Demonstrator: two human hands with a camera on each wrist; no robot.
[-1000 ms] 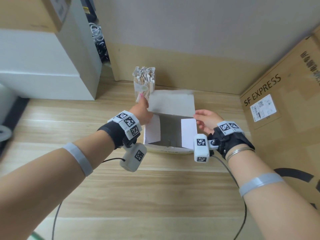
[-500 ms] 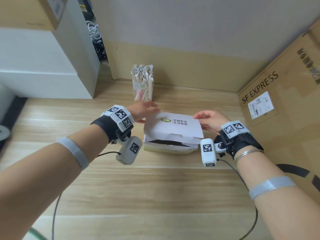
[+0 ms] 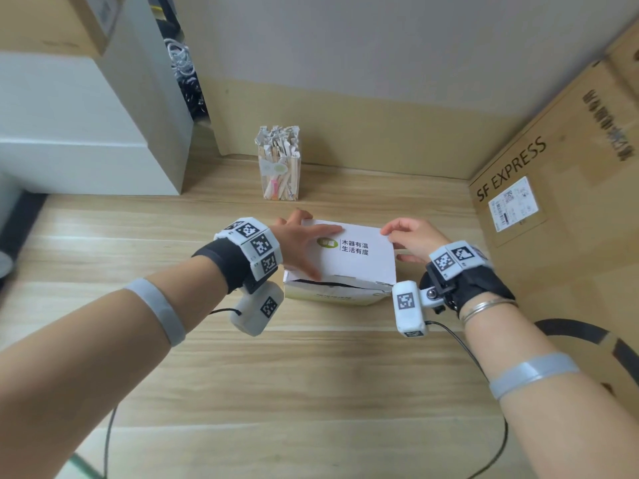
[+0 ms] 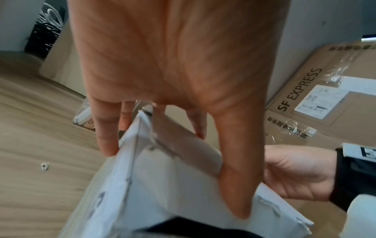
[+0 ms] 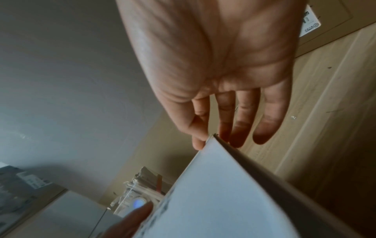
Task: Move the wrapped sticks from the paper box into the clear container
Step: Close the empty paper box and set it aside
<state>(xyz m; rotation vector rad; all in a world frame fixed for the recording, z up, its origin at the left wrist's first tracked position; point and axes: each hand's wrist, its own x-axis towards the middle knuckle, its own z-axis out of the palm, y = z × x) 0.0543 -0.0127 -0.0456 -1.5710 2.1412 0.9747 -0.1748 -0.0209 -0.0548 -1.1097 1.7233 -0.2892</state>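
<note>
The white paper box point(image 3: 333, 296) sits mid-table with its printed lid point(image 3: 359, 267) folded down, so its inside is hidden. My left hand point(image 3: 300, 244) lies flat on the lid's left part, fingers straight and spread, thumb along the front edge point(image 4: 234, 177). My right hand point(image 3: 409, 236) pinches the lid's far right corner between thumb and fingers point(image 5: 198, 143). Behind the box stands the clear container point(image 3: 278, 174), packed with upright wrapped sticks point(image 3: 276, 136), apart from both hands. It also shows in the right wrist view as the container point(image 5: 140, 193).
A large SF Express cardboard box point(image 3: 553, 202) walls off the right side. A white cabinet point(image 3: 90, 133) stands at the back left with coiled cables point(image 3: 181, 70) beside it. The wooden tabletop point(image 3: 311, 392) stretches in front of the box.
The lid, upright a second ago with the box open, has been folded down over the box. Both hands came down and toward me with it.
</note>
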